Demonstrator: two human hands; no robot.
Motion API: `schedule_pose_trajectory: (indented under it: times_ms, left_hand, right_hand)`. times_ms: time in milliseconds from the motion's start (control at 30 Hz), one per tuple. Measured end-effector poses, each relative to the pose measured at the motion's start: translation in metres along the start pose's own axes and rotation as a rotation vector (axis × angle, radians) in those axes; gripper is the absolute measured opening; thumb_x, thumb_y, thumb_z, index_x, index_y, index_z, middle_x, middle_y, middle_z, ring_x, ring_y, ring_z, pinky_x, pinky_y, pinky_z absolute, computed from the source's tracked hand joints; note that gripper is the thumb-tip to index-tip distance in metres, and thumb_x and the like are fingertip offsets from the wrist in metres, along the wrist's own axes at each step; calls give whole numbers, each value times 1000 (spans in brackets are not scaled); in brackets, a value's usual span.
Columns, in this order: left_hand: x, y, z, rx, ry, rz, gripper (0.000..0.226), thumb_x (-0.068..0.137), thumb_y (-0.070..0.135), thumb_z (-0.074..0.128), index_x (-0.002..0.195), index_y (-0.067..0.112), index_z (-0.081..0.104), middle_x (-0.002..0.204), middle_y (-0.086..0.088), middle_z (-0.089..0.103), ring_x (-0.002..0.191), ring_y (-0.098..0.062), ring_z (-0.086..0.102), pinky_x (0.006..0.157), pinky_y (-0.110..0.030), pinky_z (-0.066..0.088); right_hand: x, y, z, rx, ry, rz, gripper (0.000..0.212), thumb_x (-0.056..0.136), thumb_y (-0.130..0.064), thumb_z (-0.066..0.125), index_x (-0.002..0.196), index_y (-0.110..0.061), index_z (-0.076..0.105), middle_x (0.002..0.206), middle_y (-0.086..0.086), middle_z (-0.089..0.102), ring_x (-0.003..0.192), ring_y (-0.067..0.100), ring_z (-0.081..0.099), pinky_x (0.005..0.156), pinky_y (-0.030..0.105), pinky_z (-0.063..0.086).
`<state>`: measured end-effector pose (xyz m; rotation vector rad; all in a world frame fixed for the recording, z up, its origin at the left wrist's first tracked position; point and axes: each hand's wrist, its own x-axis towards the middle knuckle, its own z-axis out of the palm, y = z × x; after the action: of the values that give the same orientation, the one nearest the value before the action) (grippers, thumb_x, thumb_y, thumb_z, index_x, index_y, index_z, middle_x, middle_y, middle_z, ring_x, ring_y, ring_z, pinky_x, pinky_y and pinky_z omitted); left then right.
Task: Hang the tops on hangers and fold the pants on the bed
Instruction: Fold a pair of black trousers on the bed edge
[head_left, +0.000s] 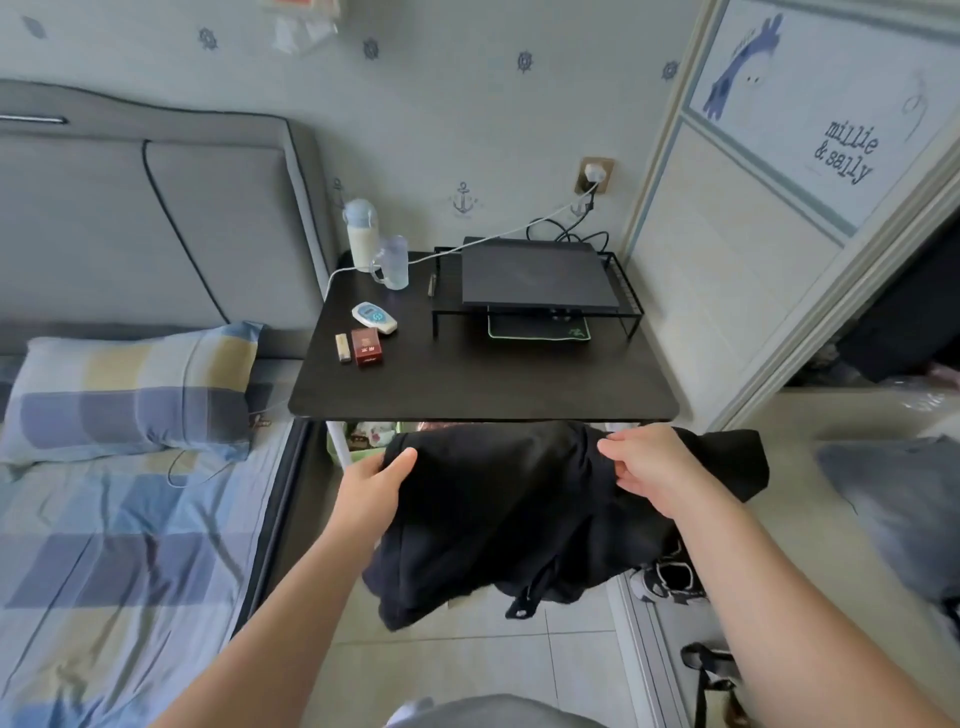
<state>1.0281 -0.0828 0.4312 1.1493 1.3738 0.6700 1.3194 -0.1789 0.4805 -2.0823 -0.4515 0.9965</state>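
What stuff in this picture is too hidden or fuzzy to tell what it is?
Head view only:
- black garment: bunched between the left hand and right hand; top or pants, cannot tell.
- left hand's fingers: behind the garment, only the thumb shows.
- grey cloth: blurred, cut off by the right edge.
- red box on the table: print too small to read.

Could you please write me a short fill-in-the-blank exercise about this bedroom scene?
1. The left hand and right hand both hold a ____ garment.
2. The pillow lies on the ____.
3. The laptop sits on the table with its lid ____.
Missing words: black; bed; closed.
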Motion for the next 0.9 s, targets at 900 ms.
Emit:
schedule_pose_trajectory:
  times_ms: [900]
  left_hand:
    - [-7,171,-65,124,100,508,43,104,36,47,87,-2,56,71,-3,51,68,-15,48,65,-32,38]
  right_hand:
    - [-116,-189,-28,234,1,-581,15,101,-10,55,101,-7,69,107,14,71,105,30,66,97,43,51]
